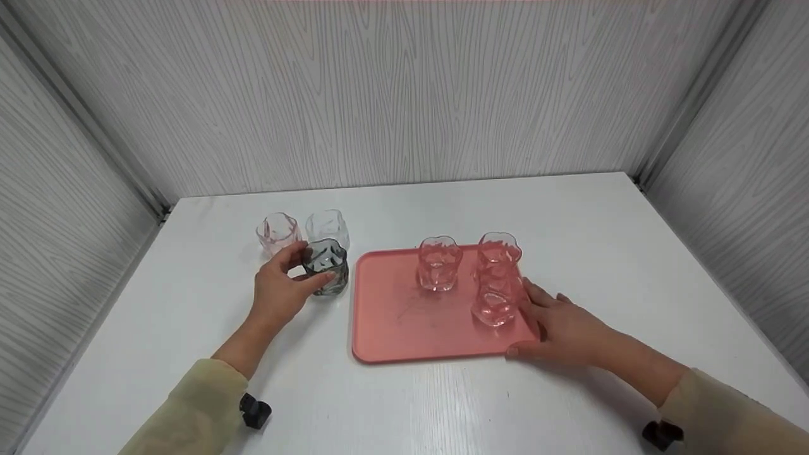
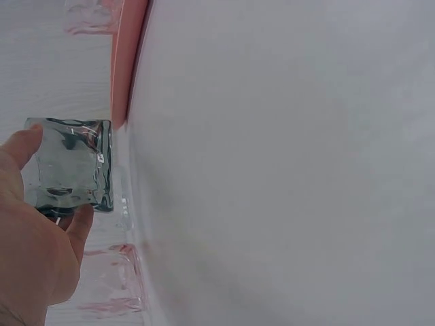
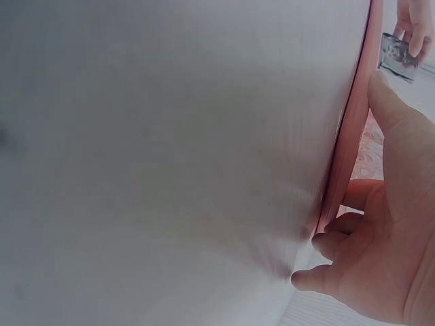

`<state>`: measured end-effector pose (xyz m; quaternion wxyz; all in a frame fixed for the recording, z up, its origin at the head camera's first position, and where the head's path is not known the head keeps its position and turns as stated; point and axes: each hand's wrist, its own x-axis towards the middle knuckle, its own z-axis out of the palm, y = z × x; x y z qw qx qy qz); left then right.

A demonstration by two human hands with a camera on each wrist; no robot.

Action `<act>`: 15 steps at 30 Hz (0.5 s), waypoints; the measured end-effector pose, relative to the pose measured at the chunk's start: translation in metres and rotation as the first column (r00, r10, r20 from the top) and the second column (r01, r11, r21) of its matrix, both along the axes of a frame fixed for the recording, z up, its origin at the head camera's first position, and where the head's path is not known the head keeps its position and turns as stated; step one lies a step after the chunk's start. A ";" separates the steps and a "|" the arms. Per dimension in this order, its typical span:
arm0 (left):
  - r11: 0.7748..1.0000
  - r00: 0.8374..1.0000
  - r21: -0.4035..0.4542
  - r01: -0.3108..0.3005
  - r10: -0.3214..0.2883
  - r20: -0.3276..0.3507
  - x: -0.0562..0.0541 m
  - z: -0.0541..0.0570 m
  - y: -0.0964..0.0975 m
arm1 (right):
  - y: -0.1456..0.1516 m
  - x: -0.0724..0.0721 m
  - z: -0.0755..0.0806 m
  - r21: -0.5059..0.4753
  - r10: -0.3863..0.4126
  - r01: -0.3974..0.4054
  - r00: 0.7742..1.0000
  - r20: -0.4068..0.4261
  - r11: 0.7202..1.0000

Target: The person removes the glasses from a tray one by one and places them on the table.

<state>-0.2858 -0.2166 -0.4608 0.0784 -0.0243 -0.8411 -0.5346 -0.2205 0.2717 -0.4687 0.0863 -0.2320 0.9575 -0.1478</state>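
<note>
My left hand point(image 1: 282, 291) holds a smoky grey glass point(image 1: 327, 278), thumb on its near side and fingers on the far side. In the left wrist view the grey glass point(image 2: 71, 163) is upright, its base close over the tabletop, near the tray's left edge. On the right, my right hand point(image 1: 565, 332) grips the near right corner of a pink tray point(image 1: 392, 328), thumb at the front edge and fingers along the right rim. Three clear glasses stand on the tray: one near the middle back point(image 1: 438, 265), one at the back right point(image 1: 499, 246), one in front of that point(image 1: 495, 306).
Behind the grey glass stand a faintly pink glass point(image 1: 278, 230) and a clear glass point(image 1: 328, 226). The white table point(image 1: 430, 404) is bounded by a grained back wall point(image 1: 404, 95) and side walls.
</note>
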 end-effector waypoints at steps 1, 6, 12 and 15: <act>1.000 1.000 -0.001 -0.002 0.002 0.000 0.000 -0.001 0.000 | 0.000 0.000 0.000 0.002 -0.001 0.001 1.000 0.002 1.000; 1.000 1.000 -0.013 -0.006 0.006 0.005 0.000 -0.004 -0.001 | 0.000 0.000 0.001 0.008 -0.004 0.004 1.000 0.007 1.000; 1.000 1.000 -0.019 -0.006 0.007 0.010 0.000 -0.007 -0.001 | -0.001 -0.001 0.000 0.025 -0.019 0.018 1.000 0.021 1.000; 1.000 1.000 -0.019 -0.005 0.005 0.009 -0.002 -0.009 -0.001 | -0.001 -0.001 0.000 0.036 -0.026 0.026 0.999 0.024 0.999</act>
